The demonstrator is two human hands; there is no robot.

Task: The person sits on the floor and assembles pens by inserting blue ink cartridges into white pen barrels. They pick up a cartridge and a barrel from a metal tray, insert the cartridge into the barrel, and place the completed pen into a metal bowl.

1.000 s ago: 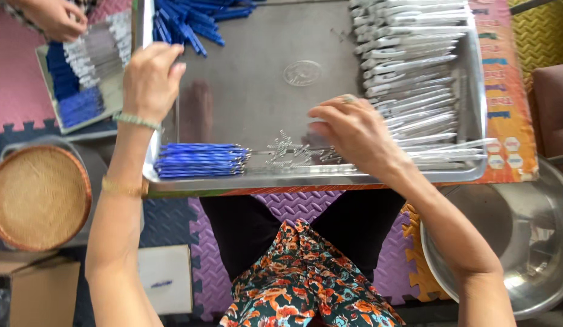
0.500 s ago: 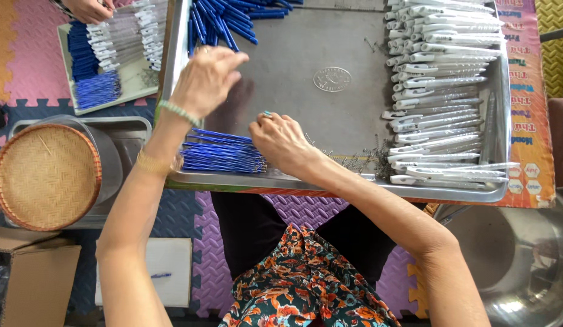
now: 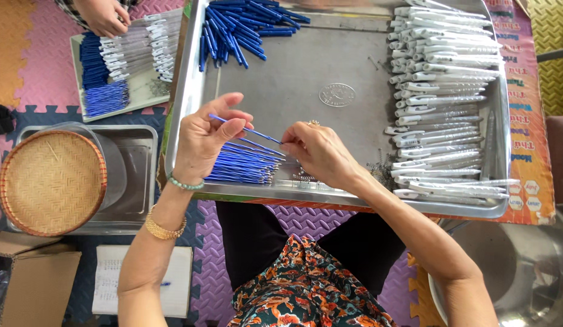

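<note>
A thin blue plastic pen refill [image 3: 245, 129], straight and slender, is pinched at its ends between the left hand [image 3: 206, 140] and right hand [image 3: 317, 154], above the steel tray [image 3: 293, 85].

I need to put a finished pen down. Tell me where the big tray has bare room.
The tray is bare in its middle, between the blue caps, the white barrels and both hands below. Crowded: the near edge, with blue refills and springs.
</note>
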